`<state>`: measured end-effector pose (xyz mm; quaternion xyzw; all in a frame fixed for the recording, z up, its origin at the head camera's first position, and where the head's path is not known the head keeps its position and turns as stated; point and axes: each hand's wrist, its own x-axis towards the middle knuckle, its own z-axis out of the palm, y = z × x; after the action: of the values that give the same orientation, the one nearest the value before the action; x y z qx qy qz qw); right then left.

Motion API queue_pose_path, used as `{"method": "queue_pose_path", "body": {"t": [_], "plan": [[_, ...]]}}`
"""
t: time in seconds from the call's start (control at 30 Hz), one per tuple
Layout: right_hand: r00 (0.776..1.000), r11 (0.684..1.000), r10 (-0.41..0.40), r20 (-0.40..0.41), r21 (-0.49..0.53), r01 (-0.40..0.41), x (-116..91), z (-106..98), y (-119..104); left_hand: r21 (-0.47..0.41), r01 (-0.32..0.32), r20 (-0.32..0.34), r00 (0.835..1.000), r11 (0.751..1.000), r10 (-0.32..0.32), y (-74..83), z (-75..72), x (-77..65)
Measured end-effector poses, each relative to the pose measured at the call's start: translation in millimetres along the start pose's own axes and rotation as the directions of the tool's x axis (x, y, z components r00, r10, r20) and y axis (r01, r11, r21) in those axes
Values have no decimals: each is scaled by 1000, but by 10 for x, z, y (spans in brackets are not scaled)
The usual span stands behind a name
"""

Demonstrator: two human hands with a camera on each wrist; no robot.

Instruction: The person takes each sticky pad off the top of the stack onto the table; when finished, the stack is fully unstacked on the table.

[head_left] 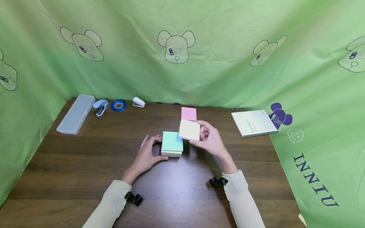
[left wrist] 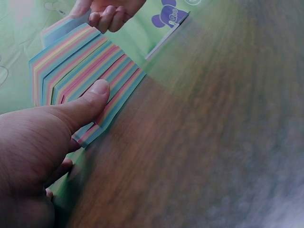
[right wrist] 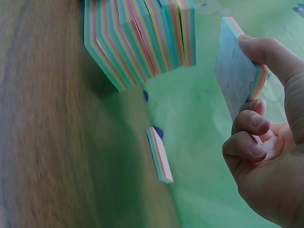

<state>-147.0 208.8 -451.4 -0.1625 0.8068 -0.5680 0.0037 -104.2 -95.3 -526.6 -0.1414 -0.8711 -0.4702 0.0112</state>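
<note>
A stack of sticky note pads (head_left: 172, 141) stands on the table, a mint-green sheet on top and striped pastel edges along its sides in both wrist views. My left hand (head_left: 146, 155) holds this stack from the left, thumb on the near side and fingers around the far side. Between the thumb and fingers of my right hand (head_left: 211, 139) is one more sticky note pad (head_left: 189, 129), cream on its upper face. That pad is raised and tilted beside the stack, overlapping its right edge in the head view. Its underside looks bluish in the right wrist view.
A pink sticky note pad (head_left: 188, 113) lies behind the held one. Along the back left are a translucent pencil case (head_left: 76, 114), a blue stapler (head_left: 100, 107), a blue tape roll (head_left: 118, 105) and a white stapler (head_left: 138, 102). At right lies a notebook (head_left: 254, 123); green cloth hangs behind.
</note>
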Motion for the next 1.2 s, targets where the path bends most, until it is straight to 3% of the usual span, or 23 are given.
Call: {"method": "queue_pose_path", "body": {"t": [0.47, 1.2], "plan": [[997, 997, 53, -58, 53, -49, 24, -223, 187, 0, -9, -4, 1000, 1000, 9, -7, 7, -7], [990, 993, 109, -91, -32, -112, 34, -412, 618, -2, -16, -4, 1000, 1000, 16, -17, 7, -5]]}}
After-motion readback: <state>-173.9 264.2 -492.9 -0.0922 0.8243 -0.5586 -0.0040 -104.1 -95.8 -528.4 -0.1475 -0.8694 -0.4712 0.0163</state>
